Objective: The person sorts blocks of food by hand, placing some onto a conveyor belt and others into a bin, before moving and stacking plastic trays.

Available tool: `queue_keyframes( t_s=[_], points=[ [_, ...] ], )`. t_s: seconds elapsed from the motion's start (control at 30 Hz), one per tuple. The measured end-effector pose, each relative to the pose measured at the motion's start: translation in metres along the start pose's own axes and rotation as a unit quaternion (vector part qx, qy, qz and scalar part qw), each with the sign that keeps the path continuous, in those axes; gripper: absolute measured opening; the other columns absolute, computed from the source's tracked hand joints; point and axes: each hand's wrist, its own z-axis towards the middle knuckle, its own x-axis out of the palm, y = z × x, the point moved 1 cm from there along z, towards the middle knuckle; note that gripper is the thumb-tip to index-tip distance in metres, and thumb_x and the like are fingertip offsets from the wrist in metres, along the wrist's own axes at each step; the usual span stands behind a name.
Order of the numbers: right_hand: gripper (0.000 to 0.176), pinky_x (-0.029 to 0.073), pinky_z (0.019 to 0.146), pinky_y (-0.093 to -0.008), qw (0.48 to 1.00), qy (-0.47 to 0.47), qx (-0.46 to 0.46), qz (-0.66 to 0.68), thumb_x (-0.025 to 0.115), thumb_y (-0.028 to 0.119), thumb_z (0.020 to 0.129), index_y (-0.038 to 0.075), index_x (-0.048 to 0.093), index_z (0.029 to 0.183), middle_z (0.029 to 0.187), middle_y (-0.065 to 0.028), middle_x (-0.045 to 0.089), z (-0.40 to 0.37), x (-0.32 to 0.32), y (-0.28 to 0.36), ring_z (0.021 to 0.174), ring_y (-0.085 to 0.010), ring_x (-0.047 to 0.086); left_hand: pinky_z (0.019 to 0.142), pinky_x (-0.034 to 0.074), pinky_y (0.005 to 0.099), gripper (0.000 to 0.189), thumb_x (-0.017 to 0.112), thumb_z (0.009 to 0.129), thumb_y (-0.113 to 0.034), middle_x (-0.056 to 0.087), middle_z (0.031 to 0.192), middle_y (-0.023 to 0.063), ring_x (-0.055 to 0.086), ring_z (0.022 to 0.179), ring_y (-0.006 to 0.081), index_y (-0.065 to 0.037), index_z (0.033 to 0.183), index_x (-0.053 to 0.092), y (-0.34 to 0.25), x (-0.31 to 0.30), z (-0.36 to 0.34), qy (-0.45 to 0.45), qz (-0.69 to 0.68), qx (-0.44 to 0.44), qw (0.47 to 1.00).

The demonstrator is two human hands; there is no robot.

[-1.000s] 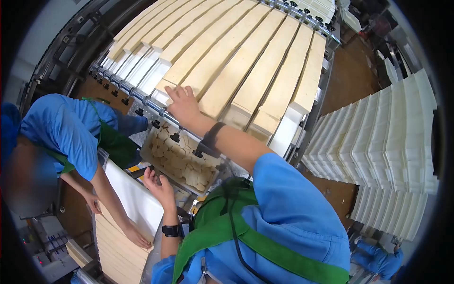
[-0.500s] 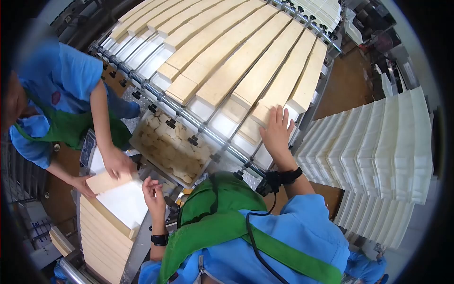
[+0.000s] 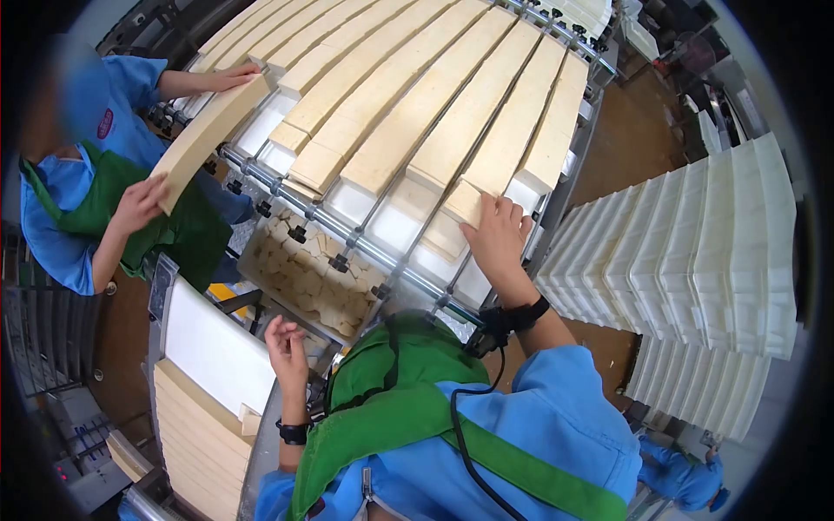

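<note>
My right hand (image 3: 499, 246) is at the near end of a long pale-yellow slab (image 3: 512, 130). Its fingers and thumb close on a short end block (image 3: 463, 201), which sits slightly askew where that slab ends. Under and in front of the block lies a lower pale piece (image 3: 445, 234) on the white surface. My left hand (image 3: 287, 352) is raised near the side table, fingers loosely bent and apart, holding nothing. To the left a co-worker's hands (image 3: 143, 204) hold another long slab (image 3: 213, 143), tilted at the edge of the rack.
Several long slabs lie side by side on the rack, whose metal rail (image 3: 347, 236) carries black knobs. Below is a bin (image 3: 334, 334) of pale offcuts. A side table (image 3: 208, 347) holds stacked slabs (image 3: 195, 443). Stacked white trays (image 3: 669, 252) stand at right.
My right hand has drawn its fingers together around the end block. The co-worker has lifted a slab from the side table area up to the rack. My left hand stays raised.
</note>
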Motion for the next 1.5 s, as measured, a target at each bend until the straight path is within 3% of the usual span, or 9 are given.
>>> queue_keyframes(
  t_s=[0.1, 0.4, 0.6, 0.83, 0.93, 1.17, 1.3, 1.4, 1.5],
  points=[
    [0.064, 0.028, 0.092, -0.0417, 1.0, -0.021, -0.009, -0.016, 0.069, 0.03, 0.072, 0.004, 0.045, 0.125, 0.122, -0.0101, 0.048, -0.004, 0.006, 0.001, 0.112, -0.0258, 0.043, 0.08, 0.045, 0.0254, 0.039, 0.048, 0.09, -0.002, 0.051, 0.102, 0.0073, 0.054, 0.087, 0.0135, -0.001, 0.128, 0.038, 0.005, -0.001, -0.001, -0.006, 0.007, -0.007, 1.0],
    [0.078, 0.006, 0.109, -0.0543, 0.995, -0.032, -0.013, -0.092, 0.06, 0.039, 0.078, 0.001, 0.029, 0.139, 0.148, -0.0186, 0.022, -0.004, 0.047, -0.01, 0.139, -0.0343, 0.012, 0.081, 0.045, 0.0266, 0.039, 0.047, 0.09, 0.0, 0.051, 0.104, 0.0084, 0.054, 0.088, 0.0143, -0.001, 0.128, 0.037, -0.001, 0.004, 0.004, 0.001, 0.014, -0.006, 1.0],
    [0.098, 0.014, 0.108, -0.0552, 0.988, 0.069, -0.132, 0.031, 0.068, 0.051, 0.069, 0.001, 0.024, 0.141, 0.148, -0.0196, 0.019, -0.02, 0.021, 0.02, 0.139, -0.0346, 0.015, 0.081, 0.045, 0.0266, 0.039, 0.048, 0.091, -0.002, 0.052, 0.103, 0.0082, 0.054, 0.088, 0.0142, -0.001, 0.128, 0.037, 0.001, 0.002, 0.001, -0.01, 0.019, -0.011, 1.0],
    [0.079, 0.02, 0.105, -0.0538, 0.991, -0.078, -0.089, -0.069, 0.067, 0.026, 0.069, 0.002, 0.033, 0.136, 0.144, -0.0139, 0.03, 0.005, 0.038, 0.005, 0.135, -0.0295, 0.025, 0.08, 0.046, 0.0256, 0.039, 0.049, 0.09, -0.002, 0.052, 0.101, 0.0081, 0.054, 0.085, 0.0135, -0.001, 0.128, 0.038, 0.008, -0.006, -0.006, -0.011, 0.032, -0.037, 0.999],
    [0.068, 0.02, 0.106, -0.0531, 0.99, -0.057, -0.12, -0.056, 0.062, 0.019, 0.071, 0.002, 0.039, 0.133, 0.142, -0.014, 0.034, 0.004, 0.039, 0.004, 0.132, -0.0309, 0.03, 0.079, 0.046, 0.0251, 0.038, 0.049, 0.09, -0.002, 0.053, 0.1, 0.0073, 0.055, 0.084, 0.0134, -0.001, 0.127, 0.039, -0.001, -0.005, -0.009, -0.005, 0.039, -0.044, 0.998],
    [0.083, 0.017, 0.107, -0.0568, 0.991, -0.019, -0.127, -0.047, 0.07, 0.03, 0.068, 0.005, 0.033, 0.138, 0.146, -0.0118, 0.028, 0.03, 0.032, 0.015, 0.135, -0.0315, 0.025, 0.079, 0.046, 0.0255, 0.036, 0.05, 0.091, -0.004, 0.053, 0.1, 0.0063, 0.054, 0.086, 0.0128, -0.002, 0.126, 0.041, 0.0, -0.019, -0.021, 0.041, 0.041, -0.043, 0.997],
    [0.05, 0.02, 0.105, -0.0569, 0.983, -0.075, -0.089, -0.142, 0.05, 0.021, 0.084, 0.005, 0.044, 0.131, 0.141, -0.0125, 0.037, 0.04, 0.062, 0.017, 0.13, -0.0304, 0.034, 0.081, 0.046, 0.026, 0.036, 0.051, 0.091, -0.006, 0.052, 0.1, 0.0044, 0.052, 0.09, 0.0118, -0.003, 0.126, 0.041, 0.011, -0.034, -0.037, 0.079, 0.01, -0.021, 0.997],
    [0.048, 0.018, 0.106, -0.059, 0.99, -0.004, -0.036, -0.136, 0.038, 0.016, 0.091, 0.008, 0.035, 0.138, 0.146, -0.0125, 0.029, 0.039, 0.052, 0.02, 0.133, -0.032, 0.029, 0.079, 0.046, 0.0249, 0.034, 0.049, 0.091, -0.005, 0.053, 0.099, 0.0059, 0.052, 0.088, 0.0124, -0.003, 0.125, 0.042, 0.018, -0.042, -0.052, 0.098, -0.016, -0.014, 0.995],
    [0.071, 0.018, 0.106, -0.0589, 0.993, 0.028, -0.025, -0.112, 0.06, 0.026, 0.08, 0.009, 0.028, 0.141, 0.149, -0.0124, 0.022, 0.029, 0.036, 0.023, 0.136, -0.0323, 0.024, 0.078, 0.045, 0.0246, 0.033, 0.048, 0.091, -0.004, 0.053, 0.098, 0.0065, 0.053, 0.085, 0.0126, -0.001, 0.123, 0.042, 0.02, -0.043, -0.066, 0.129, -0.011, -0.009, 0.992]
  ],
)
